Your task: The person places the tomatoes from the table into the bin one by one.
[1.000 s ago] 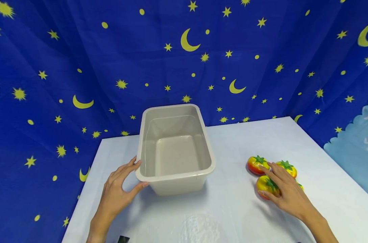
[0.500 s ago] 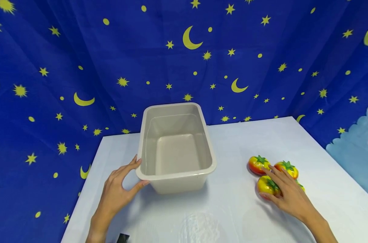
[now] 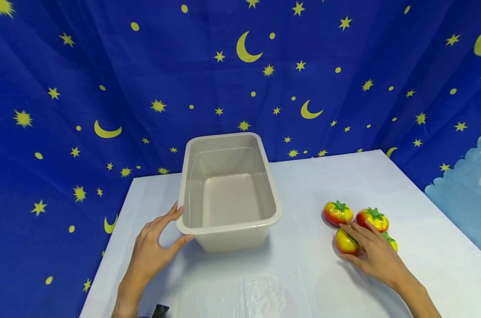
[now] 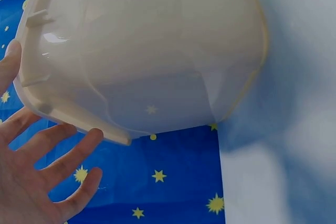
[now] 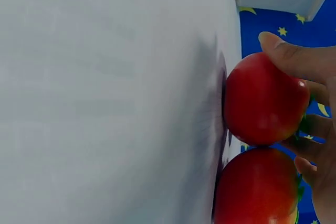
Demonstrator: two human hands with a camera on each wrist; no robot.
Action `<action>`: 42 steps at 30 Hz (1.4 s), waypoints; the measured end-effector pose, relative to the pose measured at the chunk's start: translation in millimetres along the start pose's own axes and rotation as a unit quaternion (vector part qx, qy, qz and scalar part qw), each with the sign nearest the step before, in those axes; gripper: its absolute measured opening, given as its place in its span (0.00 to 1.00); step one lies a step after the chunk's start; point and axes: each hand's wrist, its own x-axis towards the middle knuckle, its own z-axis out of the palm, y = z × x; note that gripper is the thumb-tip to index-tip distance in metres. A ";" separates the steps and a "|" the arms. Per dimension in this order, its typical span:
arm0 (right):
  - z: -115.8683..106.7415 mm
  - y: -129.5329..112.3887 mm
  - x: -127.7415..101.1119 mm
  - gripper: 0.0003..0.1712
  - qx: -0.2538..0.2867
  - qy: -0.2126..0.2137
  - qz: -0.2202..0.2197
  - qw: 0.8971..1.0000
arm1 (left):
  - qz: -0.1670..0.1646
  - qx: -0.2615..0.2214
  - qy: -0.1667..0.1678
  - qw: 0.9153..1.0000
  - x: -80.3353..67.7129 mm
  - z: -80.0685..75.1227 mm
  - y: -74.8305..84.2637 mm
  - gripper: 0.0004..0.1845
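Observation:
A grey plastic bin stands on the white table, its inside bare. My left hand touches the bin's near left corner, thumb and spread fingers along the rim; in the left wrist view the fingers look mostly straight. On the right, my right hand holds the nearest red-yellow tomato, thumb on its near side and fingers over its top, which hides its green leaves. Behind it sit two more tomatoes, one at left and one at right. Another tomato is partly hidden behind the hand.
A blue curtain with yellow moons and stars hangs behind and beside the table. A small black object lies at the near edge. Pale blue cloth hangs at the far right.
My right fingers have shifted left and closed over the nearest tomato, whose green leaves are now covered. The left hand and the bin have stayed in place.

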 end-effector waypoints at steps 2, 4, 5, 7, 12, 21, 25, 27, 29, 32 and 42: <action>-0.1 1.4 0.0 0.42 -0.001 -0.003 0.001 1.000 | 0.000 -0.001 0.000 1.000 0.0 0.0 -0.1 0.35; -0.1 2.8 0.2 0.42 0.000 -0.007 0.003 1.000 | 0.000 -0.001 0.000 1.000 -0.1 0.0 -0.2 0.35; -0.1 3.5 0.4 0.42 -0.001 -0.007 0.003 1.000 | -0.001 -0.001 -0.001 1.000 -0.1 -0.1 -0.3 0.35; -0.1 4.5 0.8 0.42 0.000 -0.005 0.003 1.000 | -0.003 -0.002 -0.002 1.000 -0.3 -0.3 -0.4 0.35; -0.8 4.6 0.8 0.41 0.001 0.002 0.000 1.000 | -0.007 -0.007 -0.006 1.000 0.1 -0.4 -0.1 0.35; -9.3 -5.8 14.0 0.39 -0.015 0.021 -0.036 0.999 | -0.012 -0.017 -0.010 1.000 0.1 -0.4 -1.4 0.35; -17.3 -14.7 26.8 0.40 -0.024 0.029 -0.055 0.998 | -0.011 -0.018 -0.011 1.000 -0.2 -0.4 -2.3 0.35; -20.9 -19.4 33.2 0.40 -0.032 0.029 -0.064 0.997 | -0.010 -0.017 -0.011 1.000 -0.4 -0.3 -2.8 0.35; -24.8 -24.4 39.7 0.40 -0.035 0.025 -0.073 0.996 | -0.009 -0.015 -0.011 1.000 -0.4 -0.3 -3.1 0.35; -32.2 -32.2 50.8 0.40 -0.040 0.026 -0.099 0.994 | -0.008 -0.014 -0.010 1.000 -0.3 -0.6 -3.4 0.35; -61.4 -56.0 88.9 0.41 -0.061 0.046 -0.185 0.980 | -0.004 -0.017 -0.024 1.000 1.7 -0.3 -2.9 0.35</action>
